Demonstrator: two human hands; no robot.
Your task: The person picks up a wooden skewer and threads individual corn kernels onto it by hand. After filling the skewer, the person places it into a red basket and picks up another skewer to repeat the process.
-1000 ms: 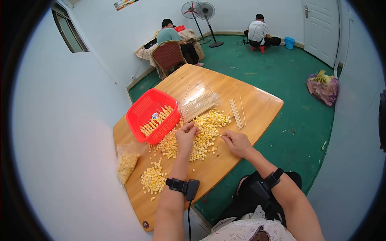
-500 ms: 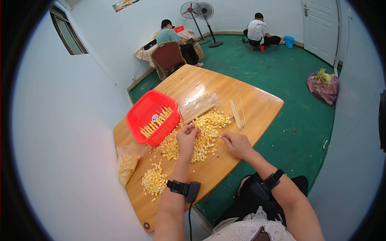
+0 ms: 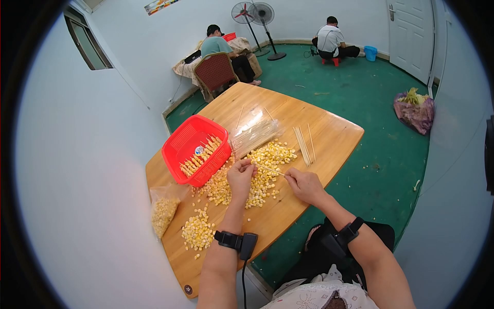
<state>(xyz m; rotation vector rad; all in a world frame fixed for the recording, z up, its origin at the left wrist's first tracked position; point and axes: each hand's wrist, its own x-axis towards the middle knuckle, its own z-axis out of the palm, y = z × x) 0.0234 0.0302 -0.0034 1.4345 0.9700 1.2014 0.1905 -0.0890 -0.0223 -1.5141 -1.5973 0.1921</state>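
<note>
Barely anything has shifted since earlier; the right hand (image 3: 305, 186) pinches the stick (image 3: 269, 169) at right, seemingly steadying it above the corn kernels (image 3: 265, 193); the left hand (image 3: 240, 175) draws its fingers together at the left tip, exact grip unclear.

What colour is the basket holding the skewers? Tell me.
Red basket, showing best in the head view.

green floor (image 3: 319, 98), white walls (image 3: 303, 18), wood table (image 3: 288, 110), 2 fans (image 3: 261, 14) nr back wall, door (image 3: 410, 36) at r.
</note>
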